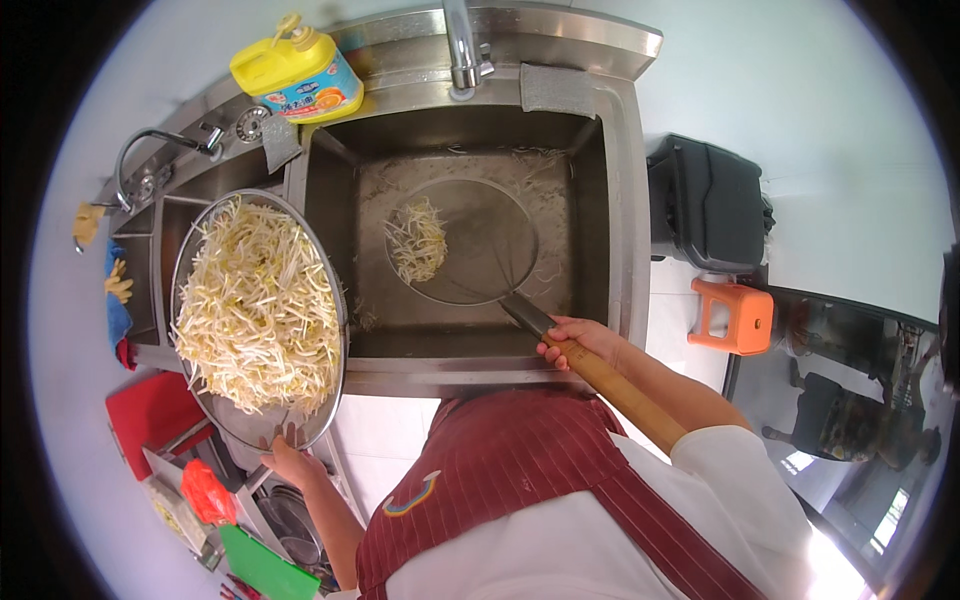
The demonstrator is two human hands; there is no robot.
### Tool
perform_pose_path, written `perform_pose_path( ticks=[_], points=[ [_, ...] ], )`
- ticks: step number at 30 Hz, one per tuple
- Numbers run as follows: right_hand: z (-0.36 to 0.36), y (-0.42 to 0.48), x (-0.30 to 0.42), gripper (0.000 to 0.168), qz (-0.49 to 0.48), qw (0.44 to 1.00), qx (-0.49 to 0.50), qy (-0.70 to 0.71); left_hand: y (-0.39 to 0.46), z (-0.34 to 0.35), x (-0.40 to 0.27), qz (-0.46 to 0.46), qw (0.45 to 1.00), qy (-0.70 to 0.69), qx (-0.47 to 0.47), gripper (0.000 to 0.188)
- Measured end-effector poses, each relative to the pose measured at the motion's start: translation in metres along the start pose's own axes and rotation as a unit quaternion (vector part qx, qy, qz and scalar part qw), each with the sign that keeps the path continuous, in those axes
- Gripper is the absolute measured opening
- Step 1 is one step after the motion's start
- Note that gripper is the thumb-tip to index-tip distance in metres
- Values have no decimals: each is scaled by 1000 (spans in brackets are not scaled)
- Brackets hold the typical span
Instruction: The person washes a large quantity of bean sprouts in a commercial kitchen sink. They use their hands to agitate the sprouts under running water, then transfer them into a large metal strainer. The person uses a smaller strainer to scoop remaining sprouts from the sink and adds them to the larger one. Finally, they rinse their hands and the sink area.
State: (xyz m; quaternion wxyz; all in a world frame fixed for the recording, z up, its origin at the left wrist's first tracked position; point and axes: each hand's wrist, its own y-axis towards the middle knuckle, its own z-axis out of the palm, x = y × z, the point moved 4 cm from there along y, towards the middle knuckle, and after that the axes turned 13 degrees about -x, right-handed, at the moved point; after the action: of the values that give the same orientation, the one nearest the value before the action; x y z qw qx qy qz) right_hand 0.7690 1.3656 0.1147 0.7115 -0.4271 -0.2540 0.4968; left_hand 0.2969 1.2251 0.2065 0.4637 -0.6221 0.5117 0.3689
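Observation:
A large wire-mesh strainer basket (330, 279) heaped with bean sprouts (259, 307) rests over the left part of the sink. My left hand (291, 454) is at its near rim, fingers seen against the mesh. My right hand (577, 341) grips the wooden handle (622, 394) of a round skimmer near its metal end. The skimmer's mesh (480, 240) is inside the stainless steel sink basin (480, 341), with a small clump of bean sprouts (420, 240) at its left side. Loose sprouts lie on the basin floor.
A faucet (463, 60), a yellow detergent jug (300, 71) and grey scouring cloths (556, 90) stand or lie along the sink's back. To the right are a black bin (709, 202) and an orange stool (735, 316). A green board (266, 566) and red bag (208, 491) are lower left.

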Motion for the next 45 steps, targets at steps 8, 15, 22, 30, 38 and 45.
perform_pose_path(
  ticks=[8, 15, 22, 30, 38, 45],
  points=[
    [-7, 5, -2, 25, 42, 991, 18, 124, -4, 1, -6, -8, 1000, 9, 19, 53],
    [-17, 12, 12, 20, 63, 965, 78, 244, 6, -3, 3, -10, 999, 28, 18, 51],
    [-15, 1, 39, 23, -68, 987, -52, 140, 4, -1, 1, -3, 999, 42, 15, 51],
    [-12, -21, 35, 66, -187, 969, -146, -75, -5, 0, -1, 4, 1000, -13, 23, 47],
    [15, -39, 14, 71, -163, 970, -132, -125, -2, 0, -4, 4, 999, -36, 29, 49],
    [36, -2, -8, 74, -78, 988, -108, -84, -6, 0, -6, -19, 998, -34, 39, 50]
  ],
)
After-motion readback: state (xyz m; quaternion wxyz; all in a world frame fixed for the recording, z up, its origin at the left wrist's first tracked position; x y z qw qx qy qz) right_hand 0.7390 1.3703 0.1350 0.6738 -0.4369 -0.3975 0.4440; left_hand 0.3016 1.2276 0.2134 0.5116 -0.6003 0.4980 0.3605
